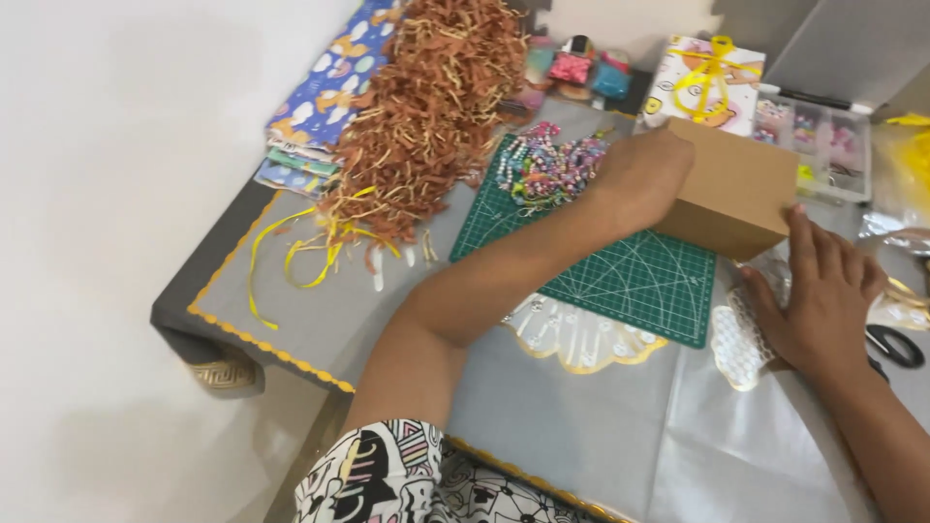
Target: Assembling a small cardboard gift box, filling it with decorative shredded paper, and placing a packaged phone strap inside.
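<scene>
A low table covered in grey cloth with yellow trim (291,320) stands against a white wall. On its green gridded cutting mat (630,281) sits a plain brown cardboard box (741,189). The left hand (644,179) curls over the box's left end, gripping it; the right hand (823,291) lies flat, fingers spread, touching the box's near right corner. A heap of brown shredded paper (436,107) lies far left, coloured bead strings (547,165) just beside the left hand.

The left hand (641,179) hides part of the brown cardboard box (738,189); the black-handled scissors (893,345) sit half behind the right hand (819,295).
</scene>
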